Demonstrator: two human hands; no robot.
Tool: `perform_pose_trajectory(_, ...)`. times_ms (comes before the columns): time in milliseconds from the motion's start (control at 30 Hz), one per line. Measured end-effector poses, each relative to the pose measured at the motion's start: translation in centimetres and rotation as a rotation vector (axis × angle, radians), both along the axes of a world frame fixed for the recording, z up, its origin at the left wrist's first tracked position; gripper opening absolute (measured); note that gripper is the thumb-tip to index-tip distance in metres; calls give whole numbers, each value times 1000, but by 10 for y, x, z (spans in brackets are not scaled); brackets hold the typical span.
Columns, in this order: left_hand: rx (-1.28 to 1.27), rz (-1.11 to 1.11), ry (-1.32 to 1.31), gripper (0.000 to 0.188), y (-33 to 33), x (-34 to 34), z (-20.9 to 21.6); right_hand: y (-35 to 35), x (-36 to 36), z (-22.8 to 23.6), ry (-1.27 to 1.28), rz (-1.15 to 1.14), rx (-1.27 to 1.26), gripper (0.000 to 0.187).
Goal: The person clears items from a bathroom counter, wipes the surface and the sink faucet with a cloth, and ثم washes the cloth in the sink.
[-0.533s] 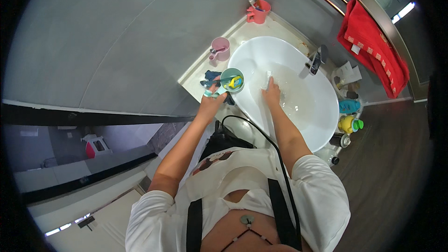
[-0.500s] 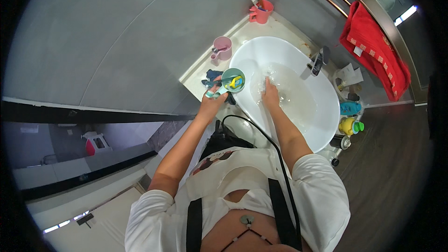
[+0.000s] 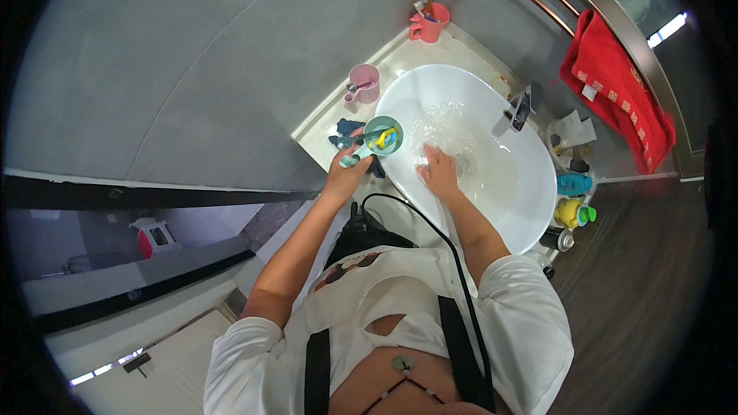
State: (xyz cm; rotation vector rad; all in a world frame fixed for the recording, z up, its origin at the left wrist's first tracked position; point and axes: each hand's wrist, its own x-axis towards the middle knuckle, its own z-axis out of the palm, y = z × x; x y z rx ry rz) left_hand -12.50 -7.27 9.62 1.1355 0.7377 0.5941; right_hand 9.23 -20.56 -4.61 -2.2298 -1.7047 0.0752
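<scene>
My left hand [image 3: 346, 177] is closed round a light green cup [image 3: 393, 124], which it holds at the left rim of the white washbasin [image 3: 530, 219]. Inside the cup are small yellow and blue items [image 3: 384, 138], and a dark stick-like piece crosses its mouth; their kind I cannot make out. My right hand [image 3: 440, 172] is low over the near left part of the basin, its fingers apart with nothing in them. Rippling water [image 3: 465, 134] covers the basin's floor. A dark blue cloth [image 3: 350, 126] lies on the counter beside my left hand.
Behind the cloth stands a pink mug [image 3: 364, 81]; a coral cup with brushes [image 3: 430, 23] is in the far corner. The tap [image 3: 526, 106] rises at the basin's right. A blue bottle [image 3: 573, 184] and a yellow bottle [image 3: 570, 214] line its right side. A red towel [image 3: 615, 92] hangs from the rail.
My right hand has come back toward the near left rim, and its fingers have spread. The water has stirred. My left hand keeps the green cup in nearly the same place.
</scene>
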Motion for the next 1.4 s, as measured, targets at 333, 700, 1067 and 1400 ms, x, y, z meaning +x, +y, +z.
perform_pose_trajectory(333,-272,78,76,47,13,-5,14,-44,41,-64,74,-529,-303,44)
perform_pose_trajectory(700,-381,0,-8,49,30,-2,20,-48,26,-33,603,-763,-139,49)
perform_pose_trajectory(1067,-86,-67,12,51,26,21,27,-21,64,66,607,-185,-254,43)
perform_pose_trajectory(1400,53,-89,48,55,21,36,13,23,55,204,340,-185,-393,39)
